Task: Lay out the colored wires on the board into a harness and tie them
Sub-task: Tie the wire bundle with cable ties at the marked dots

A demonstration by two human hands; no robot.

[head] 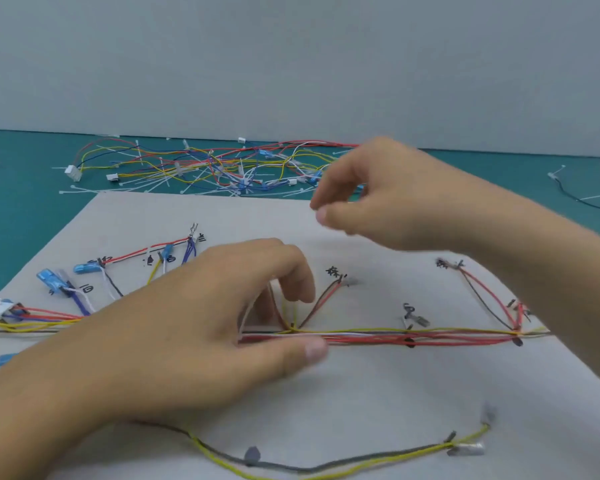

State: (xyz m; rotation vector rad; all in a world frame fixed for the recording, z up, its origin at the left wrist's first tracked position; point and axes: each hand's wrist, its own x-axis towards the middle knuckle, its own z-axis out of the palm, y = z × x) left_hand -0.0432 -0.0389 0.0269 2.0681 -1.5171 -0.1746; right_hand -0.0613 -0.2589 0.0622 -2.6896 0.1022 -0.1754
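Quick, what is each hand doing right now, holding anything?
Left hand: pinches the wire bundle on the board.
Right hand: raised, fingers curled; blurred, cannot tell if it holds anything.

Teal tabletop (21, 220) w/ grey wall (291, 57) behind. Heap of tied harnesses (208, 168) at back; black wire (579, 201) w/ white cable ties far right.
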